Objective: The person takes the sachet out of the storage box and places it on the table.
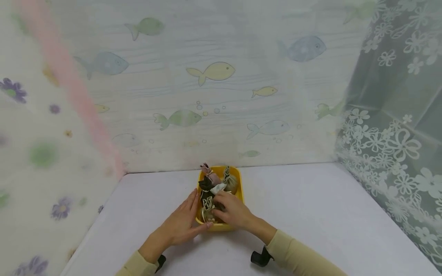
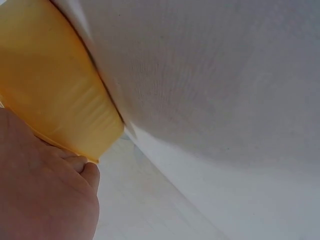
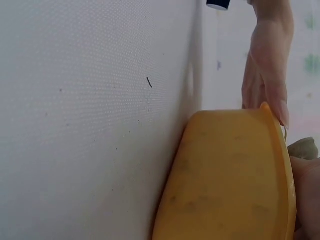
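Observation:
A yellow plastic tub [image 1: 221,227] stands on the white table, holding several small cloth drawstring pouches. A pink pouch [image 1: 213,178] and an olive one [image 1: 230,183] lie at its far end. A dark pouch [image 1: 206,184] is at the left, with a patterned greenish pouch [image 1: 208,210] nearer the front. My left hand [image 1: 182,222] rests along the tub's left side, fingers straight, thumb across the front rim. Inside the tub, my right hand [image 1: 233,210] has curled fingers and thumb around a pouch with a pale top [image 1: 218,188]; its body is mostly hidden.
Behind the table hangs a pale curtain [image 1: 214,99] printed with fish. A flowered sheet [image 1: 41,153] is at the left and a lace-patterned translucent one [image 1: 397,145] at the right. Black wrist mounts [image 1: 261,257] sit under the sleeves.

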`<state>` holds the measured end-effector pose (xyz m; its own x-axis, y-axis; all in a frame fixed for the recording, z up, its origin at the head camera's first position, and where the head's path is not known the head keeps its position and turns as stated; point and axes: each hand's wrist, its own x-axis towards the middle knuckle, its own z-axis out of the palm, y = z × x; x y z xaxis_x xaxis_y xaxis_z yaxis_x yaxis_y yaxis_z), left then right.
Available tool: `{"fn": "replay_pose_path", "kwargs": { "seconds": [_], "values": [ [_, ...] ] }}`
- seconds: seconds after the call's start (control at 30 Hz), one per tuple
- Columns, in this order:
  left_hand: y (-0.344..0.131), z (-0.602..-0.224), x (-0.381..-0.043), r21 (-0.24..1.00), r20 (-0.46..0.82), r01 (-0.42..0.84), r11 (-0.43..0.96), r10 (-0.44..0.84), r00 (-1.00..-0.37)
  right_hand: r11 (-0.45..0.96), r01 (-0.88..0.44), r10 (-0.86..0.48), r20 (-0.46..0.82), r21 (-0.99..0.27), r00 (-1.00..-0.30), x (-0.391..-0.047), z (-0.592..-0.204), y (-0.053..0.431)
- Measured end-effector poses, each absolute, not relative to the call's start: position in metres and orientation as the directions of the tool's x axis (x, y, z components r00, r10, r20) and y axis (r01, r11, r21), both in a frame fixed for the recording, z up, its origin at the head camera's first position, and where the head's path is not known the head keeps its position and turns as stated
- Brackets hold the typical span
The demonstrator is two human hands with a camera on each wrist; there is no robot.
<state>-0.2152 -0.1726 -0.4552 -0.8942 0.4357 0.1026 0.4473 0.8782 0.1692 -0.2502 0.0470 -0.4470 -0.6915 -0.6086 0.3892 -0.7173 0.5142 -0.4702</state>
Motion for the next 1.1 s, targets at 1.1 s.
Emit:
{"fn": "replay_pose_path", "kwargs": {
  "seconds": [1.1],
  "values": [
    [-0.171,-0.454,-0.215,0.185,0.068,0.412,0.892,0.407,-0.911,0.262,-0.719,-0.567,0.5,-0.644,-0.654,-0.246,-0.385,0.089]
  ]
}}
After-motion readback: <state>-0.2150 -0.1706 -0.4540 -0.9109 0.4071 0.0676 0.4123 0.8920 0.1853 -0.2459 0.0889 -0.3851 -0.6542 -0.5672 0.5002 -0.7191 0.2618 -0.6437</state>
